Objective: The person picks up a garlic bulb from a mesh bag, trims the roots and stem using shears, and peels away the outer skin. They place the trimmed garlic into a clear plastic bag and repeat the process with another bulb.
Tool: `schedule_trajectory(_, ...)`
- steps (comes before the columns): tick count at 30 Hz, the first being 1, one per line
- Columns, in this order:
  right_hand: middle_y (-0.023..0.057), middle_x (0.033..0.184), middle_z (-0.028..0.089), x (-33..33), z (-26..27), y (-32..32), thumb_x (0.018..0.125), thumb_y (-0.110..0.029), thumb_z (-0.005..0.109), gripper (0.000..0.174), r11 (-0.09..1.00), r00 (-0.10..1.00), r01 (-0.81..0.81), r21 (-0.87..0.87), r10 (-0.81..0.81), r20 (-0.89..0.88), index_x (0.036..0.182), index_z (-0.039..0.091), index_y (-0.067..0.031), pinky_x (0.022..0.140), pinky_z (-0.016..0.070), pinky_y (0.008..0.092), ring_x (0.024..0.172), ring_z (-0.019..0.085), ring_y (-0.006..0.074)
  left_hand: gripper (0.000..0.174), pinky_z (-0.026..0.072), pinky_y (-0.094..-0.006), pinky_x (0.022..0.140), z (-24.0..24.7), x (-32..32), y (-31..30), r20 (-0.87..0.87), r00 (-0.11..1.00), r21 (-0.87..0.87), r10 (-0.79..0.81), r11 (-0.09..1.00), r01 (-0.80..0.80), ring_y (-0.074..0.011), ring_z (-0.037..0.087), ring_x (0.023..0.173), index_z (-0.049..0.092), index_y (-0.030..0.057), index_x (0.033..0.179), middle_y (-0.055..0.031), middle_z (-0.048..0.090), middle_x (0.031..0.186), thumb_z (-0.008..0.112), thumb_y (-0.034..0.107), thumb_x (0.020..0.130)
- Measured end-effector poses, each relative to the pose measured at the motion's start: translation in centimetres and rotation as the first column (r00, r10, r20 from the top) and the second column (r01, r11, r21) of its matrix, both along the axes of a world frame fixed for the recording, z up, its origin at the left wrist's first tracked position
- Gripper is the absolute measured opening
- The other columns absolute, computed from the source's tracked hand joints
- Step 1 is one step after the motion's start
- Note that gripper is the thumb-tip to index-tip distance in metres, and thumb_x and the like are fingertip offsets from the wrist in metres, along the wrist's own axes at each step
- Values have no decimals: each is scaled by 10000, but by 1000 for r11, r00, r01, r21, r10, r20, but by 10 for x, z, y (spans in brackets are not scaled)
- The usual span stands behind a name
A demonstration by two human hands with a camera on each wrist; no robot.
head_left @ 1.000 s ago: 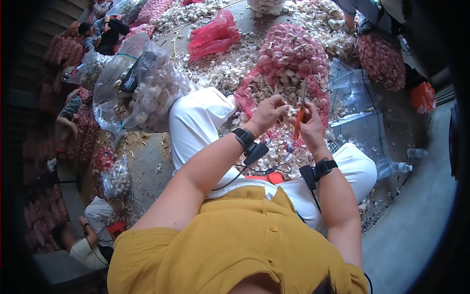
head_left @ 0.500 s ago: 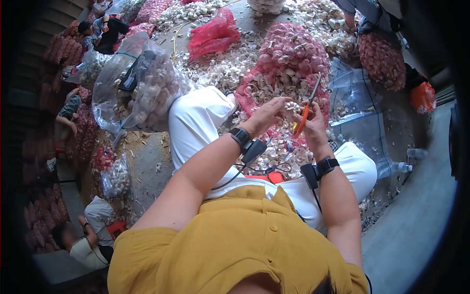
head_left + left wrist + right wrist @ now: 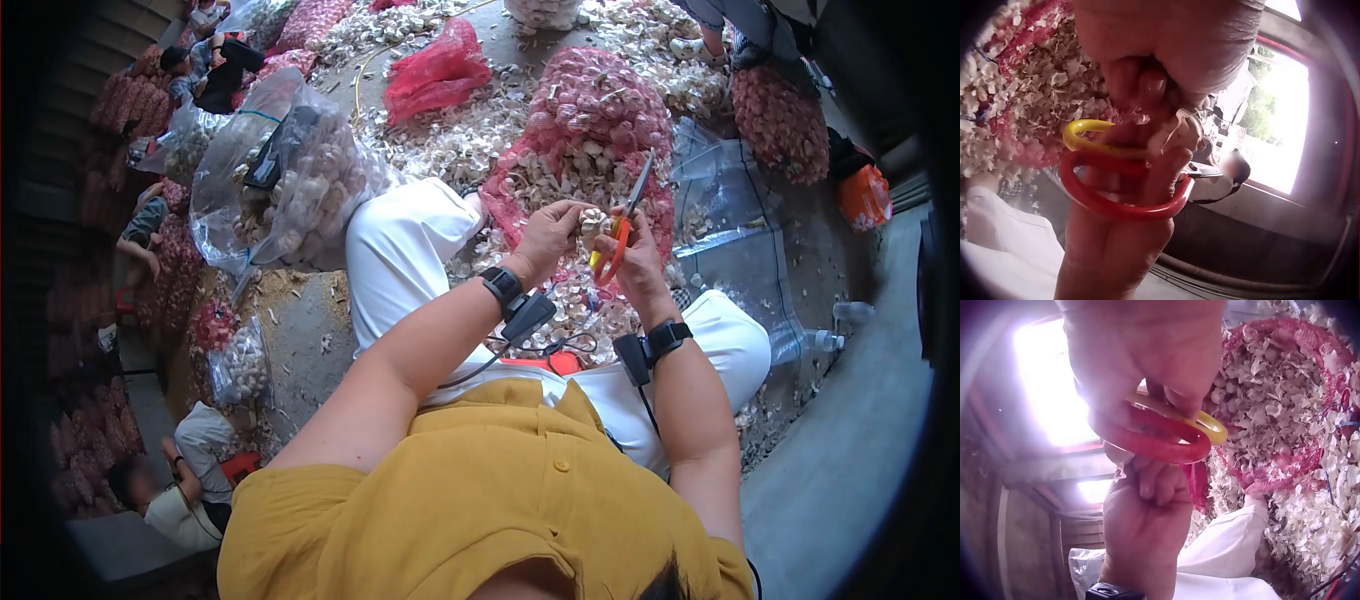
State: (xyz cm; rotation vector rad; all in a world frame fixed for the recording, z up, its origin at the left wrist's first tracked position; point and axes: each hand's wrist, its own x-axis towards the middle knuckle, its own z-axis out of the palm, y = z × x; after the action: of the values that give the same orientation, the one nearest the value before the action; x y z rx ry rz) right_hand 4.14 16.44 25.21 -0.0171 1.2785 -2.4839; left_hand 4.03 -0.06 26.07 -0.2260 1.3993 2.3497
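Pointing away from the body, the scissors (image 3: 621,243) sit in the right hand (image 3: 640,266), which is curled round their handles; their long axis runs from the red and yellow loops at that hand's fingers out to the blades (image 3: 639,184), whose tips lean a little to the right. The left hand (image 3: 545,240) pinches a garlic bulb (image 3: 592,222) between the two hands, just left of the scissors; which way the bulb's stem points cannot be told. Only a narrow gap lies between the hands, and the bulb fills much of it. Beyond them, the blades overlap the right edge of the pink net bag (image 3: 598,100) in the head view, and its lower left edge lies past the left fingertips. The left knee (image 3: 395,225) and right knee (image 3: 738,335) bound the space on either side, with plastic sheeting (image 3: 735,265) right of the right hand and loose peelings (image 3: 575,310) below both hands.
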Motion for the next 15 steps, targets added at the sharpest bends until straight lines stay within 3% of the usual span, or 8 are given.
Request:
schedule_trajectory(3,25,938,556,0,1,-2,729,-16,729,476,998,999,48,-41,-47,20,1118,467,-96,722,491,258,817,578,126,275,465,-186,614,-1,1,3,-49,999,-143,16,990,-23,-54,571,732,574,59,1106,4,612,904,474,264,952)
schedule_trajectory(5,24,933,553,0,2,-4,735,-12,722,472,996,996,74,-50,-71,48,1120,462,-95,720,493,261,817,577,128,269,420,-184,593,-16,1,6,-265,953,-477,-147,879,3,-57,534,683,562,61,1117,9,596,887,497,255,943)
schedule_trajectory(6,24,923,548,0,3,-4,741,-11,718,471,989,987,138,-58,-132,88,1124,456,-94,725,492,263,816,575,129,269,420,-184,593,-17,0,7,-265,953,-477,-148,879,3,-57,534,683,562,61,1117,9,596,887,497,255,943)
schedule_trajectory(8,24,912,543,-2,-2,-3,747,-10,713,471,977,973,203,-62,-194,127,1128,449,-93,730,492,264,816,574,130,303,380,-182,583,-21,-4,9,-240,966,-284,-100,958,28,-64,502,652,531,50,1154,14,580,849,541,246,922)
schedule_trajectory(9,35,924,552,-3,-8,-2,756,-9,706,465,973,969,229,27,-231,89,1131,444,-92,735,493,265,825,581,135,268,403,-196,576,-4,1,12,-27,999,-211,41,976,-46,-69,513,650,523,28,1094,-10,584,826,544,232,922)
schedule_trajectory(12,54,946,566,-1,-16,2,772,-10,692,448,973,977,203,112,-209,36,1133,439,-90,746,494,267,847,593,143,216,427,-213,563,-3,2,13,31,995,-198,-98,975,102,-78,523,630,512,25,993,-42,596,826,538,228,926)
schedule_trajectory(13,63,957,572,-1,-14,2,780,-13,686,436,983,988,149,108,-152,17,1131,439,-88,751,494,268,860,597,147,169,448,-224,544,-3,5,15,-105,990,-228,-90,972,64,-85,535,607,492,35,919,-62,607,833,539,197,925)
schedule_trajectory(15,66,960,574,0,-2,-2,790,-18,675,419,988,989,139,74,-142,40,1129,438,-85,751,494,271,866,597,152,145,448,-218,542,0,3,13,-120,992,-191,-49,981,26,-86,539,604,498,35,928,-57,610,822,545,172,920)
